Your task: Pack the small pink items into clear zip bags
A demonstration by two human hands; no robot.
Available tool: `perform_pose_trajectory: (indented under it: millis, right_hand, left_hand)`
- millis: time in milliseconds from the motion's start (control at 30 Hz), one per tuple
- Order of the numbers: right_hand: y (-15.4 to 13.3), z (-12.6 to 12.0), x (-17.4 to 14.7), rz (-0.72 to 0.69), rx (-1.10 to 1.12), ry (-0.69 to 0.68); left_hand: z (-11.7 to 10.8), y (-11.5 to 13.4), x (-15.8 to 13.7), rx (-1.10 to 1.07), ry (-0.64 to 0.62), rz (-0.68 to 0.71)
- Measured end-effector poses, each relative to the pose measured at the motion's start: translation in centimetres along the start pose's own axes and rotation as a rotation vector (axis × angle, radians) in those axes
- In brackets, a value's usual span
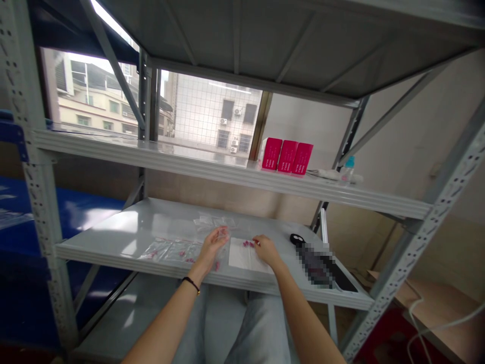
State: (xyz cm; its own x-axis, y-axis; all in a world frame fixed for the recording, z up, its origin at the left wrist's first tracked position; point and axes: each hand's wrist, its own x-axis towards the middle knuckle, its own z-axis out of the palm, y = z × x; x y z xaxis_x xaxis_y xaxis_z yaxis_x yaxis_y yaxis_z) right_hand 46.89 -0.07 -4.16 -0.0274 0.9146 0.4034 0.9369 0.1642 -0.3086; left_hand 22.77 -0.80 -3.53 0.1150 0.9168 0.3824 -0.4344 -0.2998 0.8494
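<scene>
My left hand (212, 246) is raised a little over the lower shelf, its fingers curled round what looks like a clear plastic bag (223, 253). To its right, my right hand (265, 247) pinches at small dark-pink pieces (248, 243) at the top of a white sheet (240, 257); their kind is too small to make out. Left of my hands, several clear plastic bags (166, 250) lie in a row along the shelf, with small pink pieces in them. More clear bags (206, 221) lie behind my left hand.
A roll of black tape (297, 239) and a blurred-out dark item (315, 265) lie on the right of the lower shelf (113, 235). Three pink boxes (290, 156) and a blue-capped bottle (348, 169) stand on the shelf above. Metal uprights (41, 177) flank the space.
</scene>
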Motion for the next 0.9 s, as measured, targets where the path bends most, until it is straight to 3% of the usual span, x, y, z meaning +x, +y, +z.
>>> perform_pose_trajectory:
  millis: [200, 900]
  right_hand:
    - [0.6, 0.5, 0.1, -0.014, -0.094, -0.034]
    - [0.4, 0.6, 0.2, -0.076, -0.093, -0.057]
  left_hand:
    - [-0.6, -1.3, 0.2, 0.044, 0.006, -0.008]
    - [-0.2, -0.8, -0.3, 0.113, -0.021, 0.019]
